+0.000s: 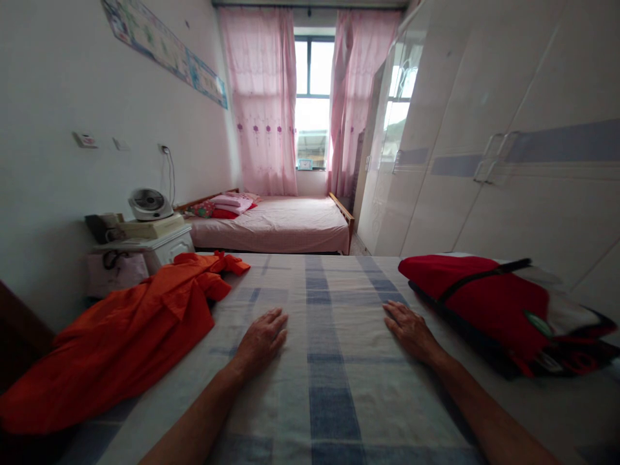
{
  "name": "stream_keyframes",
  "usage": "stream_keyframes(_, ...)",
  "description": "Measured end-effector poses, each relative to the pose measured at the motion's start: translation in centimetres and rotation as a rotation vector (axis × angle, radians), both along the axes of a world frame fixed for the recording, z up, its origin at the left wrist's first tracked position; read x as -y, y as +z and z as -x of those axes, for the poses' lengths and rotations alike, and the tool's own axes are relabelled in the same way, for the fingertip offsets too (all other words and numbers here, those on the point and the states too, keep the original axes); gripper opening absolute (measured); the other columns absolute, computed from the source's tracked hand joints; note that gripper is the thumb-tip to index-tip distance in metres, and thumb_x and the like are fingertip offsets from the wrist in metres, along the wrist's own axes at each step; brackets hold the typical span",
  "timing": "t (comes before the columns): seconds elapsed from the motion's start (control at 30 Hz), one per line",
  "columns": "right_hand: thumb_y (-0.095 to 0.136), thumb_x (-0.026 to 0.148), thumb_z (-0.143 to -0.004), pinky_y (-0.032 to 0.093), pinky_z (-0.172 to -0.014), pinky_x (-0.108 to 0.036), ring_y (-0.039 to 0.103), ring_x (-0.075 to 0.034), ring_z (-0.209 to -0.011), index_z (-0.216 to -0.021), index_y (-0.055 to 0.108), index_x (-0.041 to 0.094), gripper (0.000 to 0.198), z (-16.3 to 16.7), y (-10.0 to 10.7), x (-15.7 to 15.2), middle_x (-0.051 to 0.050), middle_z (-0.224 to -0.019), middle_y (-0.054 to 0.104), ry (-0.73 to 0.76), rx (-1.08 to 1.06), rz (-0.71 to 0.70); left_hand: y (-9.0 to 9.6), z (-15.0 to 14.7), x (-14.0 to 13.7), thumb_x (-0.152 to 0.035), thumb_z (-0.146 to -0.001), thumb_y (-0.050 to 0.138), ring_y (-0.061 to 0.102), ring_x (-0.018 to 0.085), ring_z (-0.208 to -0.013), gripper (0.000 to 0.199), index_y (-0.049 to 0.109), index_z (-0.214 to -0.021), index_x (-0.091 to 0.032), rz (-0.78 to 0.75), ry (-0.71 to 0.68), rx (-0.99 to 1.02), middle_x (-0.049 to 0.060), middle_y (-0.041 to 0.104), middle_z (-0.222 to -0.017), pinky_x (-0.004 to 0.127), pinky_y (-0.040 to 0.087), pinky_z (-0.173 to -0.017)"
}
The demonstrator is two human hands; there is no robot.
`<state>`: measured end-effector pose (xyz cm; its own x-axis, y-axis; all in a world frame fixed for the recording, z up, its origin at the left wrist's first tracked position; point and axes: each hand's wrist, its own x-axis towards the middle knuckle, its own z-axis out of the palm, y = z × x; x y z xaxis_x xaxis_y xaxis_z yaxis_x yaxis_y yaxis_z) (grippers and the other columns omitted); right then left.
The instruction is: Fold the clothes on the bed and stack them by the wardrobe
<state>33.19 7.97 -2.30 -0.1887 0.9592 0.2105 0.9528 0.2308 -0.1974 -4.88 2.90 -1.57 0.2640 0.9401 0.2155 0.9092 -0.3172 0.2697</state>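
Both of my hands rest palm down on a bed covered with a blue-and-white checked sheet (334, 394). My left hand (264, 336) lies flat with its fingers stretched forward, holding nothing. To its left is a loose orange garment (140, 329), crumpled along the bed's edge. My right hand (409, 329) is also flat, fingers slightly spread, with nothing in it. Just right of it sits a pile of folded clothes, with a red garment (479, 290) on top and a dark strap (484, 278) lying across it. White and black cloth shows at the pile's near right end.
Beyond this bed stands a second bed (290, 226) with a pink sheet and folded bedding (232, 203). A small fan (150, 203) sits on a white bedside cabinet (172, 248) at the left. A tall white wardrobe (450, 213) lines the right side. Pink curtains (261, 103) frame the window.
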Motion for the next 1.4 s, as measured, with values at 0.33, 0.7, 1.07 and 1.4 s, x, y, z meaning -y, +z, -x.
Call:
stream_keyframes(0.33,0.034,0.036,-0.088,0.032,-0.107,-0.040,0.037,-0.022,-0.129,-0.127,0.052,0.016,0.048,-0.26,-0.24,-0.17,-0.006,-0.137,0.042,0.009,-0.017,-0.017,0.21,0.06,0.30,-0.035,-0.089,0.034,0.036,0.022,-0.131,0.048,0.050,-0.129,-0.015,0.011,-0.003,0.002,0.010,0.041,-0.141,0.039,0.029,-0.111)
stream_keyframes(0.7,0.036,0.038,-0.087,0.033,-0.107,-0.040,0.037,-0.022,-0.129,-0.126,0.053,0.017,0.047,-0.32,-0.21,-0.13,-0.006,-0.137,0.042,0.006,-0.041,-0.021,-0.04,0.25,0.09,-0.035,-0.089,0.037,0.038,0.022,-0.130,0.046,0.051,-0.128,-0.017,-0.021,-0.019,0.025,0.010,0.043,-0.140,0.040,0.031,-0.110)
stream_keyframes(1.07,0.034,0.037,-0.086,0.029,-0.109,-0.037,0.037,-0.020,-0.129,-0.127,0.053,0.016,0.049,-0.08,0.40,0.17,-0.006,-0.137,0.042,0.000,-0.041,0.017,0.10,0.24,0.23,-0.036,-0.089,0.036,0.037,0.022,-0.131,0.047,0.050,-0.129,-0.016,0.005,-0.013,-0.006,0.010,0.042,-0.141,0.038,0.030,-0.111)
stream_keyframes(1.4,0.034,0.038,-0.086,0.031,-0.108,-0.038,0.037,-0.020,-0.128,-0.126,0.053,0.016,0.049,-0.19,0.32,0.07,-0.006,-0.137,0.042,0.005,-0.052,0.012,-0.05,0.31,0.19,-0.035,-0.089,0.038,0.039,0.022,-0.130,0.045,0.051,-0.128,-0.017,-0.018,-0.016,0.023,0.009,0.043,-0.139,0.040,0.032,-0.110)
